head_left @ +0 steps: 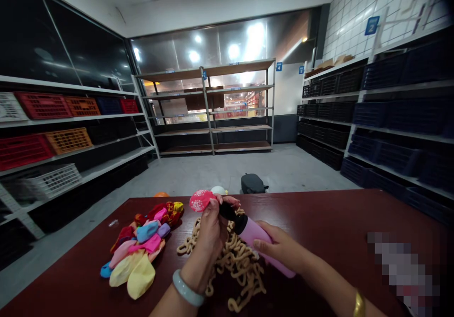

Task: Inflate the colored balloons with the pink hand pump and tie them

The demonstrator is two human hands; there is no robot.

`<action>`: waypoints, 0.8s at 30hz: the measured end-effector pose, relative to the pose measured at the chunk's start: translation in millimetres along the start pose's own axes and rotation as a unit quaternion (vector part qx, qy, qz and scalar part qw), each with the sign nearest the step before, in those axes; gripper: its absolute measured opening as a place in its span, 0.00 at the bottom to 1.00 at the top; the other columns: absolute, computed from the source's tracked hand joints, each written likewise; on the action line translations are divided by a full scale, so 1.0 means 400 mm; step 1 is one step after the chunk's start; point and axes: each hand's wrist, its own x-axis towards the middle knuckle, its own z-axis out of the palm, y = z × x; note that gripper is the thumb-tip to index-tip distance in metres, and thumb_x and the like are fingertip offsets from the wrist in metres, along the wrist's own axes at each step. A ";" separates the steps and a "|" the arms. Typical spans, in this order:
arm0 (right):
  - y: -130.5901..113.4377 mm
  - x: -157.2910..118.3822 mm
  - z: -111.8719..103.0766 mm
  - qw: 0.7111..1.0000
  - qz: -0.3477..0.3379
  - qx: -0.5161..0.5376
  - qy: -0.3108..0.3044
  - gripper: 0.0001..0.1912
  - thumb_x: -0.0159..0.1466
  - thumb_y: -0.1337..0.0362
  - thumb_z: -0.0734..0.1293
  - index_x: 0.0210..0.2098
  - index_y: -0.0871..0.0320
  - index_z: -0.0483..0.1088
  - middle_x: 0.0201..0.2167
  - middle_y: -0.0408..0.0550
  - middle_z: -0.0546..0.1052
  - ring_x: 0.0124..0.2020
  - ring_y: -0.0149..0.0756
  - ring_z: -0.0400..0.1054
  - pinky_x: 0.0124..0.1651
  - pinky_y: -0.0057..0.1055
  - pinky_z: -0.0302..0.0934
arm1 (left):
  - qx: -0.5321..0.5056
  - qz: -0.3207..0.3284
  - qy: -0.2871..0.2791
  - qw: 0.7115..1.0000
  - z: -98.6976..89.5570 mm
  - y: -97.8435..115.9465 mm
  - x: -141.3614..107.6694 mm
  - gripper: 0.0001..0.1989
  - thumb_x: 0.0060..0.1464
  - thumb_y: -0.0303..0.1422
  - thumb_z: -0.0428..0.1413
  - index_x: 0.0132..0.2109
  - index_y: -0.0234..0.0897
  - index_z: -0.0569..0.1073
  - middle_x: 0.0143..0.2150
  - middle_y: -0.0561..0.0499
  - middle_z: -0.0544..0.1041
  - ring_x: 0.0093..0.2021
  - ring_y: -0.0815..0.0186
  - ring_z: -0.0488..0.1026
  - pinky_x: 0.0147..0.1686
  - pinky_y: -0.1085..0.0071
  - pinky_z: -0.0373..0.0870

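My left hand [213,220] pinches a red balloon [200,200] with white print at its neck. The balloon looks small and slightly filled. The black nozzle end of a pink hand pump [255,234] meets my left fingers; whether it sits inside the balloon's neck is hidden. Wrapped round the pump's pink barrel, my right hand [271,243] holds it slanted above the table. Below both hands lies a heap of beige, curly, rope-like pieces [244,265]. To the left is a pile of flat balloons [147,241] in several colours.
The dark red table [319,241] spans the front. Beyond it, a dark grey bag-like object [252,183] and a white round thing [219,190] are on the floor. Shelves with crates [67,142] line the left; dark crates [386,156] fill the right. The table's right side has a pixelated patch.
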 end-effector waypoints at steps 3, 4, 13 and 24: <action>-0.009 -0.004 0.000 0.997 0.031 0.060 -0.024 0.29 0.61 0.43 0.65 0.53 0.58 0.67 0.37 0.49 0.77 0.31 0.36 0.71 0.31 0.29 0.63 | -0.005 -0.019 -0.031 0.999 0.006 0.005 -0.004 0.13 0.56 0.43 0.58 0.35 0.37 0.67 0.35 0.47 0.78 0.35 0.62 0.76 0.40 0.65 0.70; -0.011 -0.005 0.000 0.997 0.032 0.067 -0.024 0.30 0.61 0.43 0.66 0.53 0.59 0.66 0.37 0.48 0.77 0.31 0.36 0.71 0.30 0.29 0.63 | -0.006 -0.026 -0.031 0.999 0.007 0.009 -0.003 0.13 0.56 0.42 0.58 0.35 0.36 0.68 0.36 0.47 0.78 0.36 0.61 0.76 0.41 0.64 0.70; 0.022 0.004 0.001 0.999 0.018 0.040 0.003 0.28 0.60 0.46 0.68 0.52 0.57 0.68 0.38 0.49 0.77 0.32 0.36 0.71 0.31 0.29 0.64 | -0.015 -0.022 0.039 0.999 -0.011 0.022 0.012 0.12 0.53 0.39 0.61 0.34 0.35 0.70 0.32 0.48 0.75 0.37 0.62 0.74 0.41 0.65 0.72; 0.026 0.005 -0.002 0.990 0.051 0.129 -0.034 0.29 0.60 0.45 0.68 0.52 0.59 0.66 0.32 0.46 0.75 0.26 0.32 0.69 0.25 0.26 0.63 | -0.029 -0.061 -0.015 0.998 0.009 0.021 -0.004 0.11 0.56 0.39 0.59 0.38 0.35 0.71 0.39 0.44 0.77 0.42 0.59 0.76 0.46 0.60 0.71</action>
